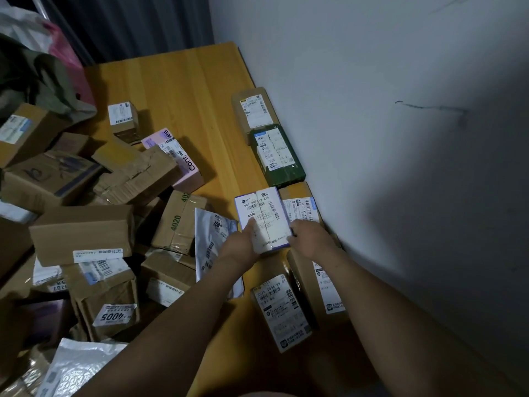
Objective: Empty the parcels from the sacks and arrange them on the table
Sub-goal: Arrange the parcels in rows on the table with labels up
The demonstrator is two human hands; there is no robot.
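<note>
Both hands hold a small purple-edged parcel (264,217) with a white label, low over the wooden table (186,87). My left hand (243,243) grips its near left edge, thumb on the label. My right hand (309,239) grips its near right corner. A row of parcels runs along the wall: a brown box (253,110), a dark green box (276,156), a brown box (300,206) partly under the held parcel, and two labelled brown boxes (282,308) nearest me. A heap of cardboard boxes (83,233) covers the table's left side.
A white wall (400,138) borders the table on the right. Crumpled sacks (37,70), greenish and pink, lie at the far left behind the heap. Silver mailer bags (213,239) sit among the boxes. Bare wood shows in the table's middle and far end.
</note>
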